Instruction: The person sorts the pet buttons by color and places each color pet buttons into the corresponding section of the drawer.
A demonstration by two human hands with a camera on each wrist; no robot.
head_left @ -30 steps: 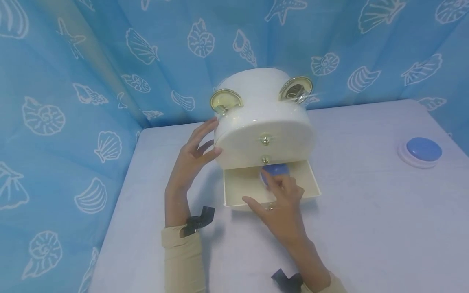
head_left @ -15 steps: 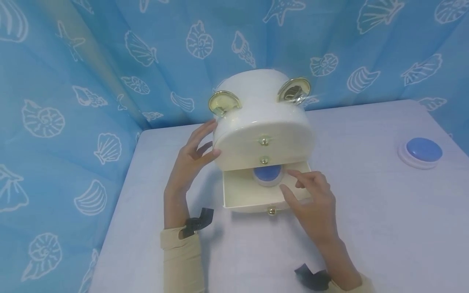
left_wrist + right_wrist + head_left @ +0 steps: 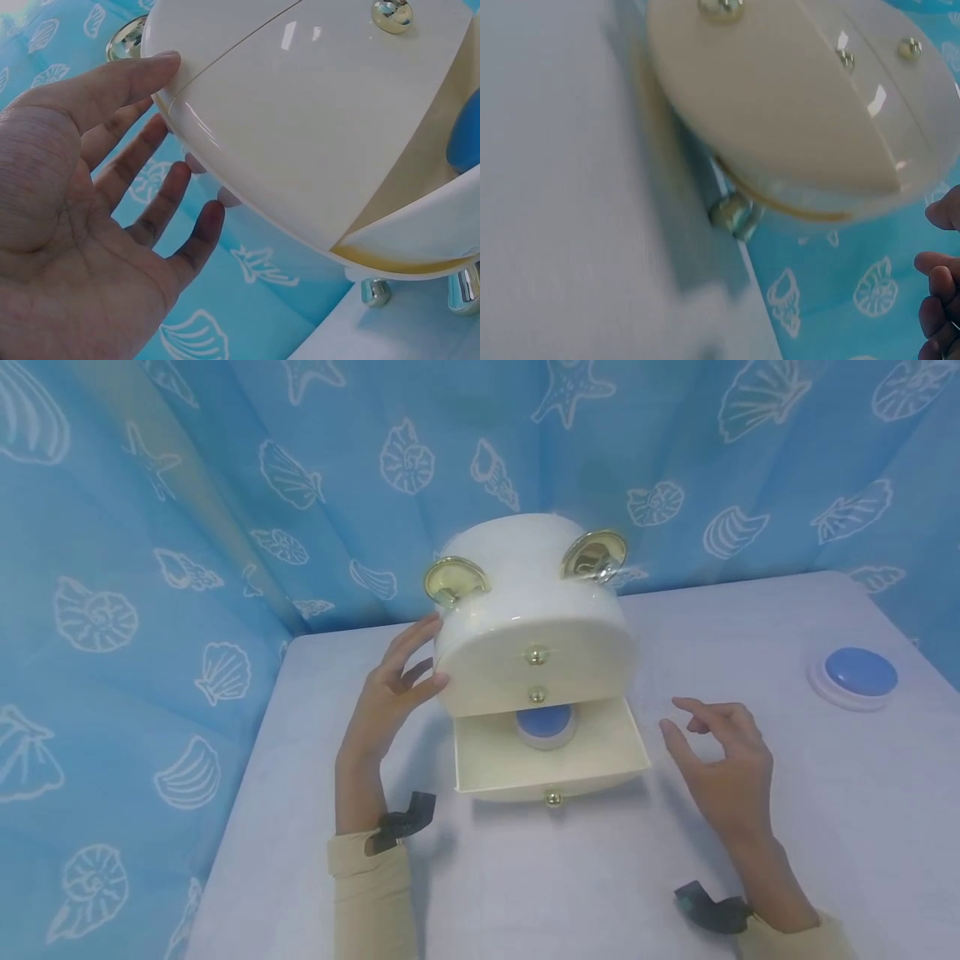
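Note:
A white, bear-shaped drawer box (image 3: 487,668) with gold ears stands on the table. Its bottom drawer (image 3: 487,767) is pulled out. Inside that drawer, towards the back, lies a round blue-topped button (image 3: 545,722) on a white base, partly hidden under the box front. My left hand (image 3: 390,693) rests on the box's left side; in the left wrist view the thumb (image 3: 161,69) touches the front edge and the spread fingers reach the side. To the right of the drawer, apart from it, my right hand (image 3: 723,768) holds nothing, its thumb and index finger apart.
A second blue-topped button (image 3: 860,673) lies at the table's right. The white-covered table (image 3: 540,893) meets a blue shell-patterned curtain (image 3: 337,460) behind and at the left. Small gold knobs (image 3: 553,798) stick out from the drawers, and short gold feet (image 3: 375,292) hold the box up.
My right hand has let go of the blue-topped button, come out of the drawer and moved right. The button sits slightly further left in the drawer. My left hand stays on the box.

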